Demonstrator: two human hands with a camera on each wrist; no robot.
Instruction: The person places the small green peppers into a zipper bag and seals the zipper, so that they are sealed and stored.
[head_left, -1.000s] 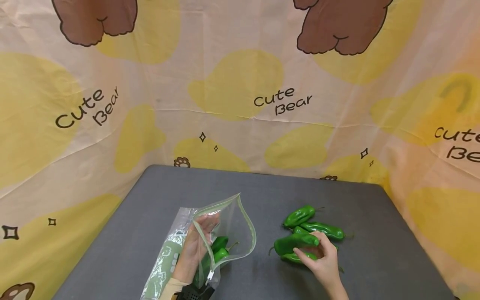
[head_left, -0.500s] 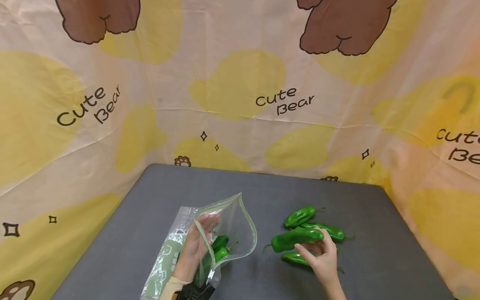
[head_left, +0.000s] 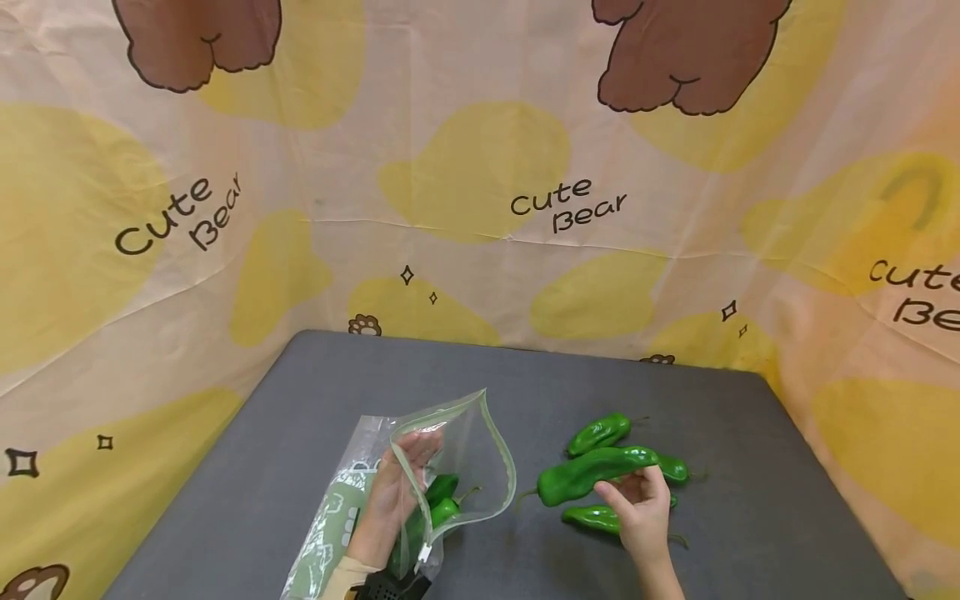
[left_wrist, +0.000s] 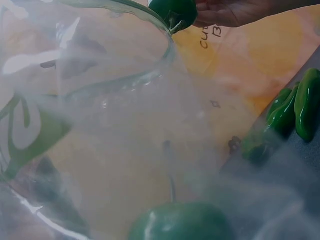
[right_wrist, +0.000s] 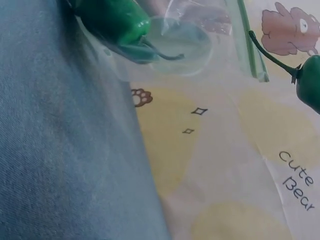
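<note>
A clear zip bag (head_left: pixel 471 454) with a pale green rim gapes toward the right. Two green peppers (head_left: pixel 444 510) show inside it, blurred by the film. My left hand (head_left: pixel 397 483) lies behind the bag, palm up and fingers extended against the plastic. To the right, my right hand (head_left: pixel 647 504) pinches another long green pepper (head_left: pixel 581 479) by its thick end, between thumb and fingers. Its stem points left toward the bag's mouth. In the left wrist view this pepper (left_wrist: pixel 175 12) appears right at the bag's rim.
Several more green peppers (head_left: pixel 598 434) lie on the grey table (head_left: pixel 300 417) at right, around and beneath my right hand. A flat printed plastic package (head_left: pixel 326 525) lies left of my left forearm. Patterned cloth (head_left: pixel 450 183) hangs at the back and sides.
My right hand has lifted the pepper off the others and shifted it slightly left, toward the bag. My left hand and the bag have barely moved.
</note>
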